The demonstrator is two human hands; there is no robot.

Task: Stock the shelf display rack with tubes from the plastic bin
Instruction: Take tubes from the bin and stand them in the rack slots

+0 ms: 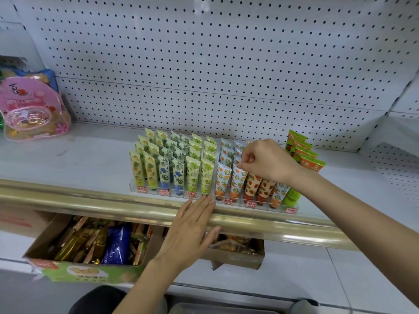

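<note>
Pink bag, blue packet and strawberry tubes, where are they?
pink bag (34, 109), head view, on its clear front pocket.
blue packet (116, 244), head view, middle of its wrapper.
strawberry tubes (251, 187), head view, body of the front left tube.

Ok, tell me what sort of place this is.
Most likely a shop: a shelf backed by pegboard, a clear rack of tubes with red price tags along its front, and an open carton of snack packets below.
</note>
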